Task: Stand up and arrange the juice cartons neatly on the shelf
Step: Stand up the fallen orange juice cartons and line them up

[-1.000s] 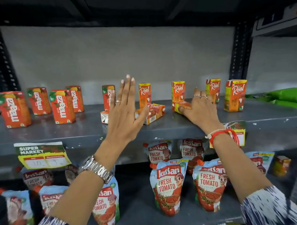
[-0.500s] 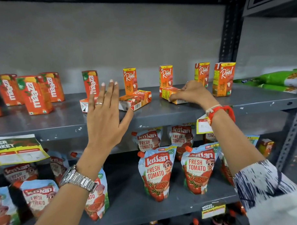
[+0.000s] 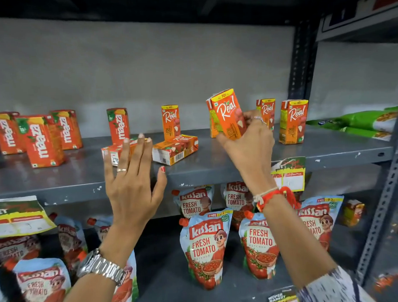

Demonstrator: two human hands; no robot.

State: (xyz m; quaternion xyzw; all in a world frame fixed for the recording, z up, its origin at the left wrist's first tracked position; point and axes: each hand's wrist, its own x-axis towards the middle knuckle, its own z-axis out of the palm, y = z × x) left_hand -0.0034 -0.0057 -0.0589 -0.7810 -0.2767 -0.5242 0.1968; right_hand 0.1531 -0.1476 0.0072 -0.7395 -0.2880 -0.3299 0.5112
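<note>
My right hand (image 3: 249, 142) grips an orange Real juice carton (image 3: 227, 113), lifted upright and slightly tilted above the grey shelf (image 3: 217, 172). Another Real carton stands behind it, mostly hidden. My left hand (image 3: 131, 182) is open with fingers spread, just in front of a fallen Maaza carton (image 3: 110, 152) lying on its side. A fallen Real carton (image 3: 174, 149) lies right of it. Upright Real cartons stand at the middle (image 3: 170, 121) and right (image 3: 293, 121). An upright Maaza carton (image 3: 118, 125) stands behind the fallen one, and more Maaza cartons (image 3: 41, 140) stand at the left.
Green packets (image 3: 361, 122) lie at the shelf's right end by the dark upright post (image 3: 301, 63). Ketchup pouches (image 3: 206, 247) fill the shelf below. Price tags (image 3: 288, 174) hang from the shelf's front edge.
My right hand has picked the fallen Real carton off the shelf and turned it upright. My left hand stays open in front of the fallen Maaza carton.
</note>
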